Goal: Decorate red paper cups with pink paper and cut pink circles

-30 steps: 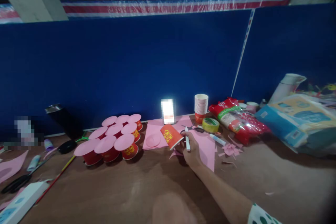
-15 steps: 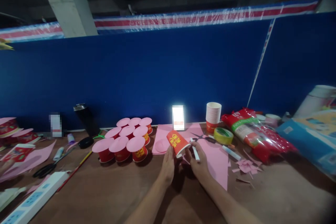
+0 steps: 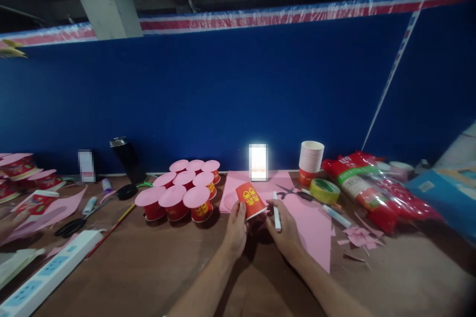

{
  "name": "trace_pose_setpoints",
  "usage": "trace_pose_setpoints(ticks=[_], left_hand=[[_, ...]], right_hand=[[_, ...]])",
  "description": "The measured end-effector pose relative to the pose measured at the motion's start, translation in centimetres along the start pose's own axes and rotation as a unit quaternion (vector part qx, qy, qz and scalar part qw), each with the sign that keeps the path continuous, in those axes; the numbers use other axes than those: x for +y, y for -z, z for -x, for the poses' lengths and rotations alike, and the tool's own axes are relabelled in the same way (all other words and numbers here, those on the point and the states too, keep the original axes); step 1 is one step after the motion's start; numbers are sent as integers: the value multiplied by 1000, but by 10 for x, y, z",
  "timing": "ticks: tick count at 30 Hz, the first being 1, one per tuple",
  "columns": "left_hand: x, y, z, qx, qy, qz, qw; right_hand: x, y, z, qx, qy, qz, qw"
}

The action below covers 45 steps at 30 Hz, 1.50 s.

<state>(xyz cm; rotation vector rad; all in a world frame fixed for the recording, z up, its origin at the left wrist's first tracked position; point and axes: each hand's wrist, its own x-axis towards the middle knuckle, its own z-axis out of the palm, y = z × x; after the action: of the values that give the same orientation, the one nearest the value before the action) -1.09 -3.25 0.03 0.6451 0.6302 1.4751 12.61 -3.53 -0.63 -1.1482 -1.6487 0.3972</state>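
My left hand [image 3: 236, 233] is closed on a red paper cup [image 3: 250, 200] with yellow lettering. The cup is tilted, its white rim toward the lower right. In my right hand [image 3: 285, 233], close to that rim, is a slim white pen [image 3: 276, 213]; some of the fingers are hidden. Sheets of pink paper [image 3: 310, 230] lie beneath and beyond my hands, with a round pink piece [image 3: 231, 201] beside the cup. Dark scissors [image 3: 303, 195] rest on the paper. To the left stand several upturned red cups, each topped by a pink paper disc [image 3: 196, 197].
A stack of paper cups [image 3: 311, 156], yellow tape [image 3: 325, 190], a white tube [image 3: 336, 216], paper scraps [image 3: 359, 237] and a red plastic bag [image 3: 366, 183] are on the right. Leftward are a power strip [image 3: 52, 270], a black flask [image 3: 128, 161] and another person's hand [image 3: 15, 223].
The cup has turned in my left hand, so its rim faces more downward. My right hand still has the white pen. The view has shifted slightly.
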Motion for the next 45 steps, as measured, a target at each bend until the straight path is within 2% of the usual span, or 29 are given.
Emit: trace_pose_setpoints(ticks=[5,12,20,24,28,34,38,45], left_hand=[[-1,3,-3,33,-6,-5,999],[1,2,-1,47,-9,5,999],[-4,6,-2,21,-8,25,999],[-1,5,-3,68,17,39,997],[2,2,-3,94,9,31,995],[2,4,-3,69,-24,22,997],[2,5,-4,72,-33,12,997],[2,2,-4,77,-32,6,996]], right_hand=[[-4,1,0,-14,6,1,1000],[-9,1,1,-11,29,23,999],[-11,1,-1,-8,22,26,999],[-13,3,-1,-29,15,29,999],[-15,4,-1,-39,10,35,999],[-16,4,-2,-46,4,40,998],[-17,4,-2,-37,2,40,999],[-16,4,-2,-69,11,45,997]])
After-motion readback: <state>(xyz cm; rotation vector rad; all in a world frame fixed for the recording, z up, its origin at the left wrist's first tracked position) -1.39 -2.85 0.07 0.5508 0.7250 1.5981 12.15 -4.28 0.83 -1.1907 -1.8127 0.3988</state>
